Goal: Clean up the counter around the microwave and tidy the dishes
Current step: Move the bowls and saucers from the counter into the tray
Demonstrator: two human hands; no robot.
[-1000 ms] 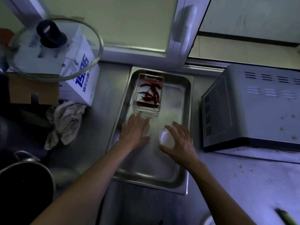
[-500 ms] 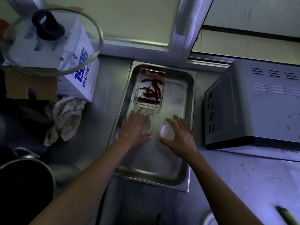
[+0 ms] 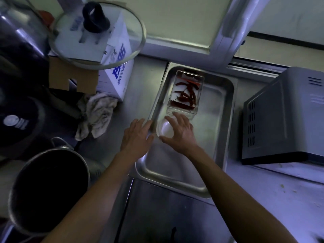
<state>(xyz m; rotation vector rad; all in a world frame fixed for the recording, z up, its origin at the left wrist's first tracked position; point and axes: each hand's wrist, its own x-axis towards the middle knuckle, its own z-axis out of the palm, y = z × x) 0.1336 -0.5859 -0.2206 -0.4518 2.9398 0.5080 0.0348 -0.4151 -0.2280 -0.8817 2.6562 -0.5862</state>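
Note:
A steel tray [image 3: 219, 130] lies on the counter left of the microwave [image 3: 284, 116]. At its back left stands a clear plastic box of red chillies [image 3: 185, 93]. Just in front of that box, by the tray's left wall, sits a small white dish [image 3: 164, 128]. My right hand [image 3: 180, 132] grips this dish from above, thumb at its near edge and fingers over its far edge. My left hand [image 3: 136, 135] lies flat with straight fingers over the tray's left rim and holds nothing. Whether a second dish lies under the first I cannot tell.
A crumpled rag [image 3: 98, 116] lies left of the tray. Behind it are a white cardboard box [image 3: 117, 74] and a glass pot lid [image 3: 98, 32]. A large steel pot [image 3: 49, 186] and a black appliance [image 3: 17, 120] fill the left side. Crumbs dot the counter at right.
My right hand has carried its white dish leftward to the tray's left side. My left hand has slid off the other dish to the tray's left rim.

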